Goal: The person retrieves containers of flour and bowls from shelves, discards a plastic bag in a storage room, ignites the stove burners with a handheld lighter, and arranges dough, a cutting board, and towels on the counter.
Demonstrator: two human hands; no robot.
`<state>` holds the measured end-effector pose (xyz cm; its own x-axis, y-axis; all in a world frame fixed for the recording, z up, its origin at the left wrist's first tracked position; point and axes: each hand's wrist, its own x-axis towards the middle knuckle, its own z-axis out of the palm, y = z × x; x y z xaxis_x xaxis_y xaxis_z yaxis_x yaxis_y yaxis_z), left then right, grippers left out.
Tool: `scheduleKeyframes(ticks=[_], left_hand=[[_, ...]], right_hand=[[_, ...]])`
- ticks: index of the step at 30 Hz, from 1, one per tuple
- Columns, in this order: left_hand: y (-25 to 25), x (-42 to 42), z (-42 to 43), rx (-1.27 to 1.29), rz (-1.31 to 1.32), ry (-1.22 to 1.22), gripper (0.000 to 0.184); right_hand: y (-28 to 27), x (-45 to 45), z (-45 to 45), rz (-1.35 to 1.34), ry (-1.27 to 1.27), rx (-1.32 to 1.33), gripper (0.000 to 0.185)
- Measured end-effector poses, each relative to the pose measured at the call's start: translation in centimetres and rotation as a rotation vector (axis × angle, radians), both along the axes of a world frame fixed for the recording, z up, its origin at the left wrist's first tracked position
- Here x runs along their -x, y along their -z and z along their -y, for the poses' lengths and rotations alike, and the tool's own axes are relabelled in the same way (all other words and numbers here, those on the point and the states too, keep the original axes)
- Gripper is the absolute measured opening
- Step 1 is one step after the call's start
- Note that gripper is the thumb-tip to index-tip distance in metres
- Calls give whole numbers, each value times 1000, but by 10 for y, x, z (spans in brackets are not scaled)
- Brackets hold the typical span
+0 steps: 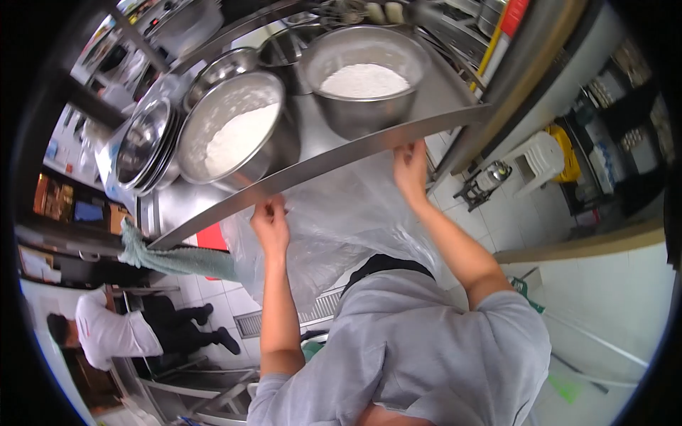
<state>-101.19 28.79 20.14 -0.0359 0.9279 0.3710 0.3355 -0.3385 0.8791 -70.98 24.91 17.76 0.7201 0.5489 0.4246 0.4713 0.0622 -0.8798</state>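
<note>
A clear plastic sheet (327, 213) hangs below the front edge of a metal shelf (320, 162). My left hand (271, 219) pinches the sheet's upper left part, just under that edge. My right hand (410, 169) is closed at the sheet's upper right, close against the edge; its fingertips are partly hidden. On the shelf, above my left hand, a metal pot (277, 145) of white powder stands tilted towards me in this view. A second metal pot (364, 113), also with white powder, is above my right hand.
Stacked metal bowls (145, 145) stand at the shelf's left end. A green towel (181, 261) hangs below its left corner. Another person (117, 326) in a white shirt is at the lower left. A white stool (536, 160) stands at the right, near a metal appliance (490, 177).
</note>
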Motion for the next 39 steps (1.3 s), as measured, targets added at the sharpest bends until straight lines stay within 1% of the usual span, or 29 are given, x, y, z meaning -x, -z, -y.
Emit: scheduleKeyframes(ticks=[1,2,4,5,6,7,9,10,11,12,13,15,16,18,19,21,22,24,25,27,28,30,31,33,34,35,36,38,39], left_hand=[[-2,-7,-7,9,0,38,21],[-3,-13,-14,21,-4,80,21],[15,-25,-36,-45,-55,135,28],[8,-33,-40,12,-188,193,34],[-4,-40,-41,65,-322,256,41],[-15,-43,-39,56,-323,254,41],[-35,-47,-40,-71,-774,471,42],[-38,-45,-43,-88,-772,468,42],[-36,-40,-44,-308,-792,463,45],[-29,-36,-50,-418,-796,462,46],[-22,-32,-56,-529,-800,454,47],[4,-23,-79,-505,-929,442,43],[6,-24,-82,-510,-929,437,43],[8,-28,-86,-534,-791,301,36],[4,-31,-84,-530,-788,291,36],[-4,-34,-82,-418,-748,307,29],[-1,-33,-87,-423,-746,293,29],[6,-33,-94,-584,-742,219,25],[9,-33,-94,-633,-739,191,24],[12,-35,-98,-448,-709,300,20],[13,-38,-98,-449,-702,301,20],[17,-46,-95,-380,-721,310,19],[19,-50,-93,-380,-718,322,19],[17,-57,-85,-372,-700,252,19],[15,-64,-78,-371,-698,263,19],[13,-72,-69,-241,-874,303,21],[10,-79,-58,-106,-1048,340,30],[-4,-92,-24,-312,-942,645,60],[-14,-104,-7,-564,-894,623,73]], right_hand=[[-21,28,33,-233,-322,-122,17],[-23,46,60,-149,-722,-174,14],[-40,76,84,290,-1313,15,17],[-27,82,78,297,-1324,11,17],[-2,87,67,394,-1292,187,20],[15,90,60,486,-1243,361,23],[15,84,30,590,-772,838,34],[11,79,16,597,-762,828,34],[8,73,5,422,-644,838,31],[7,69,-1,247,-527,844,30],[15,70,-6,251,-523,843,30],[35,81,-16,-25,-484,752,38],[42,87,-22,-21,-485,747,38],[55,93,-35,-97,-360,747,39],[61,92,-40,-89,-367,750,39],[69,88,-51,-731,-429,587,35],[51,91,-46,-721,-439,584,35],[19,90,-18,-661,-412,511,24],[18,83,-8,-653,-416,517,24],[15,60,12,-620,-570,559,18],[4,55,24,-614,-566,560,18],[-21,46,55,-692,-699,596,17],[-32,41,71,-697,-687,596,17],[-55,31,102,-641,-826,675,21],[-64,24,115,-647,-816,675,21],[-73,16,128,-627,-822,699,19],[-83,7,140,-607,-830,725,17],[-110,-9,163,-598,-774,711,15],[-121,-18,173,-585,-722,702,14]])
